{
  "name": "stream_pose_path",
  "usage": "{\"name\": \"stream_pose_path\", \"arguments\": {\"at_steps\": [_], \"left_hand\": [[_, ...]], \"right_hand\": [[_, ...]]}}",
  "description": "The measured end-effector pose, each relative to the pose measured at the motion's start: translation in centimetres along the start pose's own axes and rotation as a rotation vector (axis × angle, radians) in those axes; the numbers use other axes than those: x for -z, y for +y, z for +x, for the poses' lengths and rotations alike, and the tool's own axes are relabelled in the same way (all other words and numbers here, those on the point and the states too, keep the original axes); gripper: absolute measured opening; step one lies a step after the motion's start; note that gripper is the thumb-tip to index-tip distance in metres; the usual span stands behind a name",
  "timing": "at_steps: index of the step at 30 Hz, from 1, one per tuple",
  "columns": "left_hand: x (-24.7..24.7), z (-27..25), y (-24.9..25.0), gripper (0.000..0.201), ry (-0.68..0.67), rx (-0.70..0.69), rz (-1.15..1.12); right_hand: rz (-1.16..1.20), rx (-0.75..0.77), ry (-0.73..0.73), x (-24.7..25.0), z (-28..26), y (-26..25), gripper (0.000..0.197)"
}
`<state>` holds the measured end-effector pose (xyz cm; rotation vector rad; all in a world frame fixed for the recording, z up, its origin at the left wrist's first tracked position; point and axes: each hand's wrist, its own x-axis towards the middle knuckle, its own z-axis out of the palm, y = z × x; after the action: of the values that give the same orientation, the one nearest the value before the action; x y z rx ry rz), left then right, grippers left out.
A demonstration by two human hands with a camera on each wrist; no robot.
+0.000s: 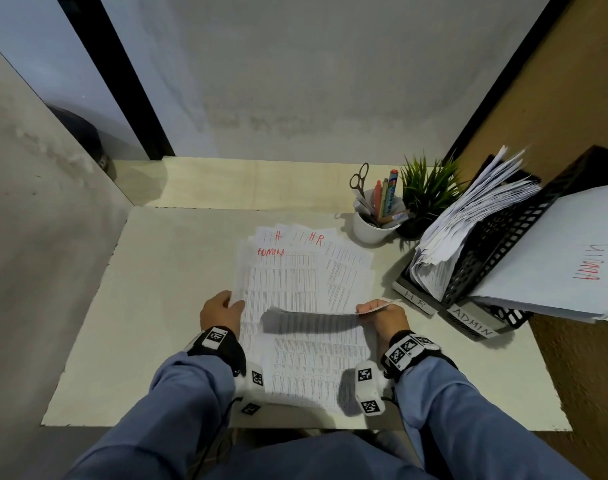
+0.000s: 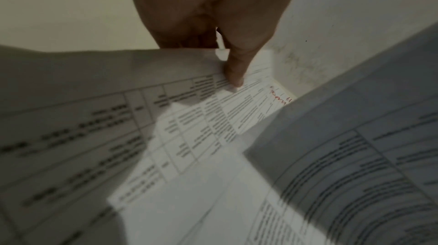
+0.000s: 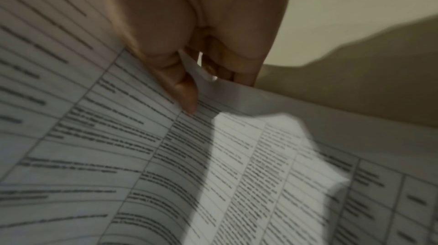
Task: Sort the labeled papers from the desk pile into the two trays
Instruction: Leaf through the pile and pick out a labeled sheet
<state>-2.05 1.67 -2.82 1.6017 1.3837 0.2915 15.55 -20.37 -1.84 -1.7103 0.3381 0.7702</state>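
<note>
We judge the sort well under way — the HR tray (image 1: 416,301) and ADMIN tray (image 1: 475,328) already hold sheets; a fanned desk pile (image 1: 295,268) remains; our right hand (image 1: 385,318) pinches a lifted sheet (image 1: 313,311), our left hand (image 1: 221,311) pinches the pile's left edge.

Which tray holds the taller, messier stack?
The HR tray, the left of the two: its papers fan upward in a crumpled heap, while the ADMIN tray holds a flat, neat stack.

two trays (image 1: 475,271), two hands (image 1: 222,311), one cup (image 1: 371,228), one plant (image 1: 429,188)
</note>
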Motion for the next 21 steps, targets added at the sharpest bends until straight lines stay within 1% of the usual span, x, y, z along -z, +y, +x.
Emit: {"name": "stream_pose_path", "arguments": {"at_steps": [1, 3, 5, 6, 8, 9, 11, 12, 13, 15, 16, 17, 18, 19, 21], "left_hand": [[-0.2, 0.1, -0.3, 0.017, -0.022, -0.022, -0.041], [-0.2, -0.1, -0.2, 0.037, -0.057, 0.025, -0.177], [0.0, -0.2, 0.3, 0.045, -0.085, 0.089, -0.273], [0.1, -0.3, 0.7, 0.043, -0.11, 0.122, -0.305], [0.1, -0.9, 1.7, 0.038, -0.168, 0.155, -0.359], [0.0, -1.5, 2.5, 0.04, -0.201, 0.13, -0.37], [-0.3, -2.4, 3.8, 0.045, -0.251, 0.093, -0.324], [-0.6, -2.6, 4.1, 0.041, -0.26, 0.107, -0.317], [-0.8, -2.7, 4.4, 0.035, -0.255, 0.118, -0.333], [-1.0, -3.1, 5.1, 0.023, -0.289, 0.123, -0.385], [-1.0, -3.4, 5.3, 0.024, -0.329, 0.13, -0.423], [-1.0, -3.6, 5.5, 0.03, -0.359, 0.125, -0.462], [-0.9, -4.0, 6.0, 0.033, -0.387, 0.095, -0.47], [-0.8, -4.6, 6.7, 0.028, -0.398, 0.019, -0.444], [-0.6, -5.5, 8.3, 0.017, -0.378, -0.123, -0.406]], "right_hand": [[-0.032, -0.007, 0.005, 0.1, -0.2, -0.1, 0.046], [-0.084, -0.02, -0.009, 0.2, -0.5, -0.7, 0.04], [-0.173, -0.058, -0.013, 0.1, -1.0, -1.4, 0.026], [-0.194, -0.072, -0.009, 0.0, -1.3, -1.7, 0.022], [-0.173, -0.087, 0.008, -0.2, -1.3, -1.9, 0.02], [-0.166, -0.093, 0.017, -0.3, -1.2, -1.9, 0.019], [-0.137, -0.114, 0.022, -0.7, -1.3, -1.9, 0.013], [-0.099, -0.13, 0.023, -0.8, -1.6, -2.1, 0.009], [-0.054, -0.142, 0.024, -0.9, -1.8, -2.3, 0.008], [0.001, -0.141, 0.048, -0.9, -1.8, -2.6, 0.022], [0.005, -0.115, 0.042, -0.9, -2.0, -3.0, 0.023], [0.016, -0.082, 0.022, -1.0, -2.2, -3.3, 0.022], [0.032, -0.046, -0.02, -1.1, -2.4, -3.7, 0.023], [0.064, -0.006, -0.062, -1.3, -2.6, -4.2, 0.025], [0.045, 0.111, -0.064, -1.6, -3.2, -5.5, 0.026]]}}
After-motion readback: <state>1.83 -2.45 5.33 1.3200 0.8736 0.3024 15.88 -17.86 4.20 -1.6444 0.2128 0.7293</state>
